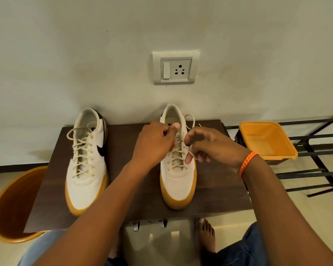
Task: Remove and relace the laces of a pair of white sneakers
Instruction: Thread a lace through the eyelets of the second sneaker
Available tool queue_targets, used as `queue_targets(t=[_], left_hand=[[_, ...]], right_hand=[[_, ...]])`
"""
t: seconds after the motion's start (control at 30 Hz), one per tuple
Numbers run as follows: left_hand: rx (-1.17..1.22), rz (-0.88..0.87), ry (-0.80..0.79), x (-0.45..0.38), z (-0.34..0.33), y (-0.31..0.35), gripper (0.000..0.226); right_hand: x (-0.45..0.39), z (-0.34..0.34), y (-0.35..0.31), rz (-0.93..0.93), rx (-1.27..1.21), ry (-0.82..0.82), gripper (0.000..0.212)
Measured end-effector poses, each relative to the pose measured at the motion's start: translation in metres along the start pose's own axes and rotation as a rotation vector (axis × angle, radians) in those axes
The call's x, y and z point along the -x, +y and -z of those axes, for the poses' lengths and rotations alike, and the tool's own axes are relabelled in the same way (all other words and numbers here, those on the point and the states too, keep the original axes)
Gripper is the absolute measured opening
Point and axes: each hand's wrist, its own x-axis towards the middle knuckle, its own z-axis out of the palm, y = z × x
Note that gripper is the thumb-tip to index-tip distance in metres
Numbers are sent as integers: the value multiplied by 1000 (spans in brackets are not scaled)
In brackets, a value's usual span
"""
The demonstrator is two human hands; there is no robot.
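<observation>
While both hands worked at the top eyelets of the right-hand sneaker [178, 169], the right hand [210, 148] pinched a strand of the lace [189, 150] between thumb and fingertips, the loose end curling up past the collar toward the upper right of the shoe. The left hand [156, 143] was curled over the tongue area, its fingers closed on what looked like the other strand, though the knuckles covered the contact itself. An orange bracelet [247, 163] ringed the right wrist.

That sneaker sat centre-right in the frame on a dark wooden table [135, 189], toe toward the viewer, its lower eyelets laced. The left-hand sneaker [87, 162] stood well apart at centre-left, fully laced with its ends lying slack.

Judged from its look, the lace was light, soft and limp; it would slide easily through eyelets but flop if held far from the tip, so the stiff aglet end seemed the best place to take it. The shoe itself appeared light enough to shift under a pull, wanting a steadying hand.

Which eyelet was being worked could not be made out beneath the fingers. An orange tub [267, 141] sat at middle right, an orange bin [13, 204] was cut off at lower left, and a wall socket [175, 67] hung above.
</observation>
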Motion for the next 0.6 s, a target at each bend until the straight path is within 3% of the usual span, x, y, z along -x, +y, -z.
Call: queue_targets(t=[0.13, 0.23, 0.33, 0.5, 0.6], left_hand=[[565, 249, -257, 12, 2, 23, 50], [779, 293, -405, 17, 6, 29, 48], [833, 264, -426, 15, 10, 26, 46], [665, 192, -287, 13, 6, 23, 35], [697, 178, -261, 15, 3, 25, 32]], right_hand=[[-1, 4, 1, 221, -185, 81, 22], [-7, -2, 3, 304, -170, 212, 18], [-9, -3, 2, 354, -218, 272, 18], [-10, -3, 1, 349, -266, 266, 24], [-10, -6, 0, 378, -232, 268, 26]])
